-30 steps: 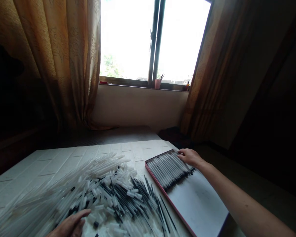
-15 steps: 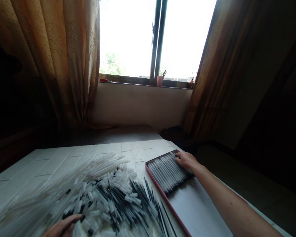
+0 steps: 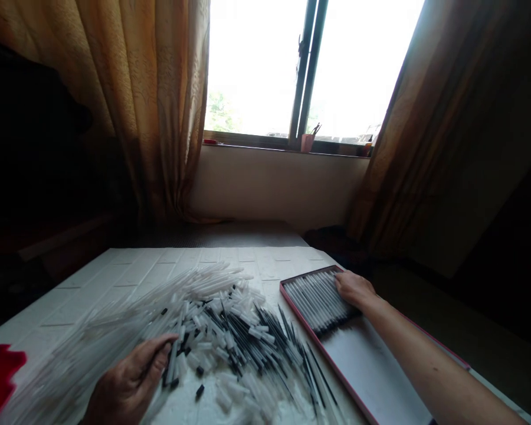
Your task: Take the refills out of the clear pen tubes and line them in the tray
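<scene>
Lining up sticks (image 3: 316,301) at the tray's (image 3: 367,363) far edge, it seems.
The right hand (image 3: 356,289) curls at its far right corner; the left hand (image 3: 133,372), half closed, is by loose tubes (image 3: 248,386). I can't tell if either holds one. Next likely needs gentle nudging.

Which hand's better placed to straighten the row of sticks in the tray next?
Likely the right hand, at the right end of the row in the tray; the left hand is at the loose pile.
</scene>
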Demonstrator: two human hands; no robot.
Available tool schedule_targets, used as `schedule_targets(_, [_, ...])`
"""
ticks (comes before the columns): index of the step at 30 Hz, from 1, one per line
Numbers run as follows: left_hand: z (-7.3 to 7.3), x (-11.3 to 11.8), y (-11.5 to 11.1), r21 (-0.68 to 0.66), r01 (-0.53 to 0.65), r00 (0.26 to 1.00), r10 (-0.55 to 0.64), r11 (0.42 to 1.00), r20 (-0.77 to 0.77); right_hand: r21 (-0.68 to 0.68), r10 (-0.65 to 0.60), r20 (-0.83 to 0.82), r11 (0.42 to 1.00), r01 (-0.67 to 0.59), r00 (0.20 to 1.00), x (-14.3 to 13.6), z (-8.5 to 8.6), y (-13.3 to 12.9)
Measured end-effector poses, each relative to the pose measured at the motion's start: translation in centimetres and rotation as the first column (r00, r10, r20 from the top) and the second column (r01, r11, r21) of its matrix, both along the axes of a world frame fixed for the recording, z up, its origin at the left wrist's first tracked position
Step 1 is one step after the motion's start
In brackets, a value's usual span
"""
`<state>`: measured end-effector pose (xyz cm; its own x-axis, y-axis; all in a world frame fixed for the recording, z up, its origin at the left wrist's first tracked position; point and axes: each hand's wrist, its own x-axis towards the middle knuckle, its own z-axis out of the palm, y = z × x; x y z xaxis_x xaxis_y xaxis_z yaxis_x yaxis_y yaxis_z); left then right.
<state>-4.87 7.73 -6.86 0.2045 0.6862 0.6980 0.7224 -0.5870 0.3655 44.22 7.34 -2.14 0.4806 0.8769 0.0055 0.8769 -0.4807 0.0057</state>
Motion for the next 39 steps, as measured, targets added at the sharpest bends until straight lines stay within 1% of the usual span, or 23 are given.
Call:
schedule_targets(1, [0.4,0.0,0.0,0.002,0.023,1.0,-0.023,1.0,-0.013,0.02,0.004,0.01,1.0,-0.004,1.0,-0.4,0.3,-0.1])
schedule_targets(3, [0.8,-0.4,0.3,0.02,-0.038,0.999,0.039,0.999,-0.036,0.076,0.037,0.024,0.996,-0.039,0.999,-1.4,1.2,-0.4])
schedule_targets(5, [1.0,-1.2,0.9,0.038,-0.122,0.991,0.124,0.992,-0.058,0.144,0.107,0.03,0.983,-0.11,0.994,-3.1,1.9,-0.6])
schedule_targets(8, [1.5,-2.5,1.8,0.036,-0.225,0.97,0.227,0.974,-0.087,0.246,0.267,0.023,0.933,-0.264,0.964,-7.1,2.3,-1.1])
schedule_targets(10, [1.7,-3.2,2.2,0.013,-0.303,0.945,0.303,0.953,-0.125,0.293,0.392,0.004,0.879,-0.376,0.92,-10.5,1.9,-1.8])
schedule_targets(12, [1.7,-3.6,2.4,-0.018,-0.4,0.903,0.39,0.917,-0.179,0.315,0.5,-0.02,0.825,-0.469,0.866,-13.9,1.1,-2.5])
schedule_targets(15, [1.3,-4.1,2.5,-0.086,-0.551,0.814,0.512,0.83,-0.273,0.302,0.628,-0.061,0.752,-0.585,0.776,-17.6,-0.2,-3.4])
schedule_targets(17, [0.9,-4.4,2.5,-0.139,-0.632,0.754,0.563,0.763,-0.338,0.255,0.662,-0.08,0.736,-0.627,0.745,-18.7,-0.9,-3.7])
schedule_targets(18, [0.9,-4.6,2.5,-0.163,-0.661,0.729,0.575,0.732,-0.372,0.226,0.658,-0.079,0.744,-0.629,0.749,-18.9,-1.1,-3.7])
schedule_targets(21, [1.1,-5.2,2.4,-0.222,-0.713,0.677,0.57,0.665,-0.465,0.141,0.59,-0.092,0.806,-0.576,0.802,-18.7,-1.5,-3.8])
schedule_targets(24, [1.7,-5.2,2.5,-0.3,-0.733,0.659,0.53,0.611,-0.533,0.043,0.516,-0.178,0.855,-0.517,0.838,-18.3,-1.6,-4.0])
schedule_targets(26, [2.1,-4.8,2.5,-0.371,-0.729,0.67,0.487,0.575,-0.56,-0.002,0.499,-0.214,0.859,-0.511,0.84,-18.3,-1.8,-4.2])
schedule_targets(28, [2.3,-4.0,2.2,-0.427,-0.715,0.686,0.442,0.553,-0.577,-0.005,0.519,-0.226,0.845,-0.534,0.824,-18.3,-2.0,-4.3])
schedule_targets(31, [2.5,-2.3,1.5,-0.46,-0.693,0.707,0.395,0.555,-0.587,0.017,0.582,-0.23,0.804,-0.595,0.78,-18.4,-2.4,-4.5])
schedule_targets(33, [2.5,-0.8,0.8,-0.472,-0.681,0.715,0.371,0.56,-0.593,0.001,0.605,-0.227,0.783,-0.622,0.763,-18.4,-2.5,-4.6])
schedule_targets(35, [2.6,0.7,0.2,-0.483,-0.674,0.721,0.357,0.559,-0.594,-0.033,0.612,-0.226,0.773,-0.633,0.758,-18.5,-2.4,-4.6])
schedule_targets(39, [2.9,3.5,-0.5,-0.518,-0.621,0.762,0.3,0.588,-0.574,-0.093,0.6,-0.241,0.769,-0.633,0.763,-19.7,-1.6,-5.0])
